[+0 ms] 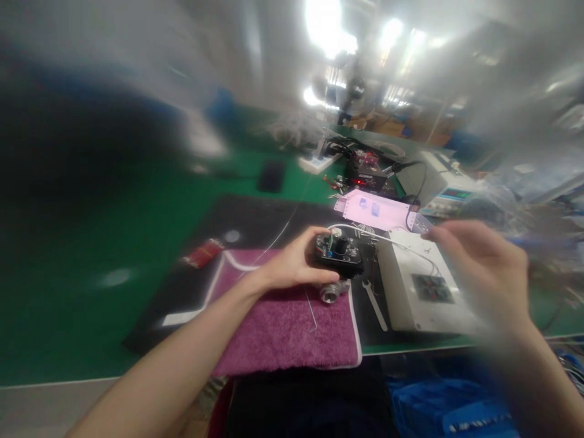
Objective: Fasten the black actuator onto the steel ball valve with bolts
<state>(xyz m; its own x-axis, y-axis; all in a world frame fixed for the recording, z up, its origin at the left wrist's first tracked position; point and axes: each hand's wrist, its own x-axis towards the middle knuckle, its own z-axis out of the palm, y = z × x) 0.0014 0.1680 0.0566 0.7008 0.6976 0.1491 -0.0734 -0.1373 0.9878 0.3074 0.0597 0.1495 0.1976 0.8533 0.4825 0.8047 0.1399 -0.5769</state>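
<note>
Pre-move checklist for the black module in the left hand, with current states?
1. Left hand grips the black module: ok.
2. Module sits over the purple towel: ok.
3. Right hand is free of the module: ok, it is raised beside it; holding anything: cannot tell, blurred.
4. White wire from the module runs untangled: cannot tell.
5. Silver cylinder lies on the towel edge, not rolling: cannot tell.
6. Flat wrench lies clear of both hands: ok.
</note>
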